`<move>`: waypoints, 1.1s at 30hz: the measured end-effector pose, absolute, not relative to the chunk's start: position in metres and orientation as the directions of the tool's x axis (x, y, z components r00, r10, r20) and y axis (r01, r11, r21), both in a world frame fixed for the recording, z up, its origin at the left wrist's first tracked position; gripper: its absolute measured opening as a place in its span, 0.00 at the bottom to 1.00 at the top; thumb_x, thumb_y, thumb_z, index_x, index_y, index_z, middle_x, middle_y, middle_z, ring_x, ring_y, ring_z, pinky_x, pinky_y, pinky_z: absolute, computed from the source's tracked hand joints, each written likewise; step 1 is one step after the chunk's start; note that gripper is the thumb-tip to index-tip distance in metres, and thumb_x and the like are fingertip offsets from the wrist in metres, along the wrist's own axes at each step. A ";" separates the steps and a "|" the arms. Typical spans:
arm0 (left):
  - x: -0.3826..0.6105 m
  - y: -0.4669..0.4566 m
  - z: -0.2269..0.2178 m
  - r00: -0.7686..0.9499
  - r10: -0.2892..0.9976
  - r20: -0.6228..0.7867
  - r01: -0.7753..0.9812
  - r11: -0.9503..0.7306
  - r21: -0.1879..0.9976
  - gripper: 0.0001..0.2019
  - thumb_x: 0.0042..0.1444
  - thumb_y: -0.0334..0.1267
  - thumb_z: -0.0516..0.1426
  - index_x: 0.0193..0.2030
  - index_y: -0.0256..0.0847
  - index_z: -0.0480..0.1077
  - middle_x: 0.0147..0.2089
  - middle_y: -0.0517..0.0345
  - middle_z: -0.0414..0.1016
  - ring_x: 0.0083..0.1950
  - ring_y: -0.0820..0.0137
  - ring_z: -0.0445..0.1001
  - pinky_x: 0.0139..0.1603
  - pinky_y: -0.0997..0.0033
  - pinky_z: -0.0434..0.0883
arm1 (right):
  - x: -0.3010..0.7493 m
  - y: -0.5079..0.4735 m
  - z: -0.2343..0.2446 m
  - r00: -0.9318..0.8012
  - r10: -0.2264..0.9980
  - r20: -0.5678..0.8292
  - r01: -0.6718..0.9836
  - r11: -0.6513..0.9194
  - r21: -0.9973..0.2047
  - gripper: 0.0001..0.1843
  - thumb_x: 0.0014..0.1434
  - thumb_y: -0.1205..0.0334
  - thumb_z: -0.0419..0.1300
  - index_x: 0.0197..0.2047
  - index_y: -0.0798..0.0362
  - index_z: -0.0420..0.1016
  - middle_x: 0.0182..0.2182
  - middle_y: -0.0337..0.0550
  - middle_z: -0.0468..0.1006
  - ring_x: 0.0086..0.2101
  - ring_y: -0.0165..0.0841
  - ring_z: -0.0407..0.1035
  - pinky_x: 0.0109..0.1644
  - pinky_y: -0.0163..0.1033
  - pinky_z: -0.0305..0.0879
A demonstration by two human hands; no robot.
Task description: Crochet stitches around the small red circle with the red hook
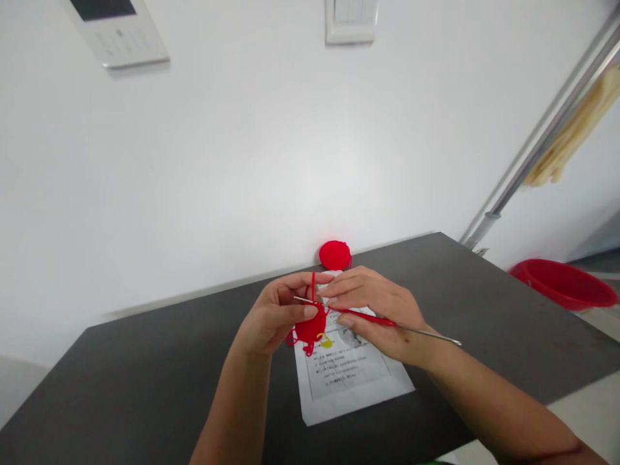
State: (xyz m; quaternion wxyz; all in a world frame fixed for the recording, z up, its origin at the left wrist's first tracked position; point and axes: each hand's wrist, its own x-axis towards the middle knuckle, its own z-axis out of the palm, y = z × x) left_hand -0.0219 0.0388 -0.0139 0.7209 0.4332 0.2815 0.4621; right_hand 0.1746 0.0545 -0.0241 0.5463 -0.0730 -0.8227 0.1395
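Observation:
My left hand (276, 315) pinches a small red crochet piece (310, 327) between thumb and fingers, with a red strand of yarn running over its raised forefinger. A yellow stitch marker (325, 340) hangs from the piece's lower edge. My right hand (380, 309) is closed around a crochet hook (372, 317) with a red grip and metal ends. The hook's tip lies at the top of the red piece, close to my left thumb. Behind my hands, a ball of red yarn (334, 255) rests against the wall.
A printed paper sheet (358, 391) lies under my hands on the dark table (159, 381). The white wall bears a switch (351, 22) and a panel (121, 39). At right are a metal pole (527, 165), a yellowish cloth (576, 129) and a red basin (562, 284).

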 end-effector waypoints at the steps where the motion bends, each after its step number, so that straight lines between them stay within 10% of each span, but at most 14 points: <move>1: -0.021 0.038 -0.014 0.425 0.905 -0.002 -0.432 0.205 0.878 0.19 0.40 0.31 0.71 0.43 0.39 0.84 0.31 0.52 0.84 0.30 0.65 0.81 0.33 0.69 0.76 | 0.175 0.055 -0.024 -0.395 0.257 0.882 -0.038 0.955 -0.295 0.08 0.66 0.69 0.61 0.48 0.54 0.76 0.42 0.51 0.85 0.48 0.37 0.80 0.55 0.47 0.76; 13: -0.014 0.031 -0.011 0.383 0.923 0.021 -0.515 0.194 0.835 0.21 0.42 0.30 0.69 0.47 0.42 0.82 0.32 0.56 0.81 0.30 0.69 0.77 0.34 0.70 0.72 | 0.179 0.050 -0.020 -0.409 0.182 0.894 0.009 0.981 -0.195 0.13 0.66 0.70 0.60 0.54 0.57 0.74 0.46 0.56 0.84 0.49 0.38 0.79 0.53 0.46 0.78; 24: -0.015 0.026 -0.001 0.283 0.954 0.096 -0.640 0.113 0.760 0.14 0.42 0.32 0.62 0.37 0.36 0.83 0.16 0.67 0.52 0.21 0.76 0.48 0.25 0.73 0.55 | 0.182 0.043 -0.017 -0.327 0.434 0.840 -0.251 0.817 -0.520 0.08 0.67 0.67 0.61 0.47 0.54 0.80 0.41 0.52 0.86 0.45 0.36 0.81 0.50 0.42 0.79; 33: -0.017 0.025 -0.006 0.233 0.958 0.167 -0.537 -0.017 0.844 0.13 0.41 0.31 0.64 0.37 0.36 0.82 0.18 0.62 0.65 0.22 0.74 0.62 0.26 0.73 0.62 | 0.180 0.045 -0.029 -0.292 0.685 0.667 -0.510 0.479 -0.714 0.05 0.64 0.63 0.65 0.43 0.49 0.84 0.41 0.46 0.87 0.39 0.36 0.82 0.43 0.42 0.81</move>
